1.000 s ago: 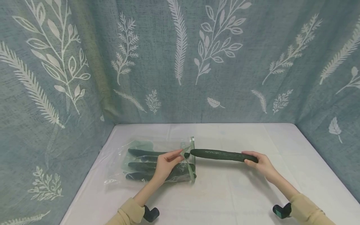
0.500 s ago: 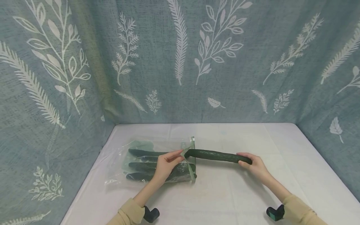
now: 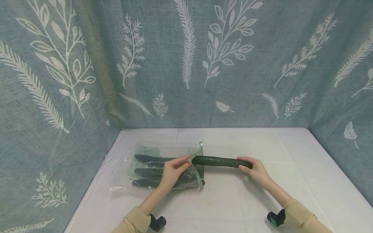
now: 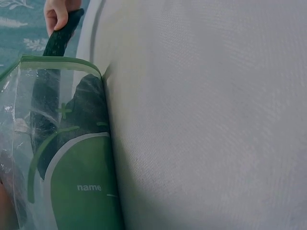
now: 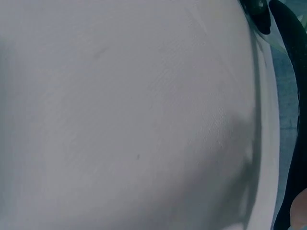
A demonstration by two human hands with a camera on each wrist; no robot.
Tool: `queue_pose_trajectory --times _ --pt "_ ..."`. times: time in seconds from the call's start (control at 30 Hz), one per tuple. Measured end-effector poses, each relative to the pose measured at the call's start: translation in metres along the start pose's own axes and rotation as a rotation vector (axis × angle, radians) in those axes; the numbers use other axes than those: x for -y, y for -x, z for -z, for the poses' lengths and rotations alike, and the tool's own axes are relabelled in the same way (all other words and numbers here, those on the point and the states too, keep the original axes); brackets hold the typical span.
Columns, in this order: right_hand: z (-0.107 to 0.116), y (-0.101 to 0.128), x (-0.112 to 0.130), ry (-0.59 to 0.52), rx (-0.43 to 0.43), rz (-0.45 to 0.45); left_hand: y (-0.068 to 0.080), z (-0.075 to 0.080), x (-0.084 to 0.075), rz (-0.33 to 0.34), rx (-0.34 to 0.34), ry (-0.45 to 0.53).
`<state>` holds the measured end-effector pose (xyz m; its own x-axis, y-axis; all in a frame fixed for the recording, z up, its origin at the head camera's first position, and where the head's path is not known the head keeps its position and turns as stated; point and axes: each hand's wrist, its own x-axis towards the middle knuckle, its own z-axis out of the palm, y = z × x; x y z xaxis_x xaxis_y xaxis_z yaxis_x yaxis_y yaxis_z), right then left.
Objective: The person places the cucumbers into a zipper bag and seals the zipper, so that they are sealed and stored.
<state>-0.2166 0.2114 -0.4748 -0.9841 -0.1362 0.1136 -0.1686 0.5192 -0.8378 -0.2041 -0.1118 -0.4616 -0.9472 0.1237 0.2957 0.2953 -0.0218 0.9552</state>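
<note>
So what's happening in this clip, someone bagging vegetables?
A person is sliding a long dark green cucumber into a clear plastic zip bag with green trim that lies on the white table. The left hand pinches the bag's mouth open; the right hand grips the cucumber's far end. Its tip sits at the opening, and several other cucumbers lie inside.

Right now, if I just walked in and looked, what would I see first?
A long dark cucumber held in the middle of the white table, its far end gripped by the right hand and its tip poking into a clear bag. The left hand pinches the bag's green-edged mouth open, and more cucumbers lie inside. All around hangs a blue curtain with white leaves.
</note>
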Motion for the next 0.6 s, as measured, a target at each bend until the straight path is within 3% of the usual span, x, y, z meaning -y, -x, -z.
queue_pose_trajectory --times 0.6 --pt "-0.043 -0.017 0.019 -0.049 -0.059 0.014 0.0 0.0 -0.001 -0.017 0.023 0.043"
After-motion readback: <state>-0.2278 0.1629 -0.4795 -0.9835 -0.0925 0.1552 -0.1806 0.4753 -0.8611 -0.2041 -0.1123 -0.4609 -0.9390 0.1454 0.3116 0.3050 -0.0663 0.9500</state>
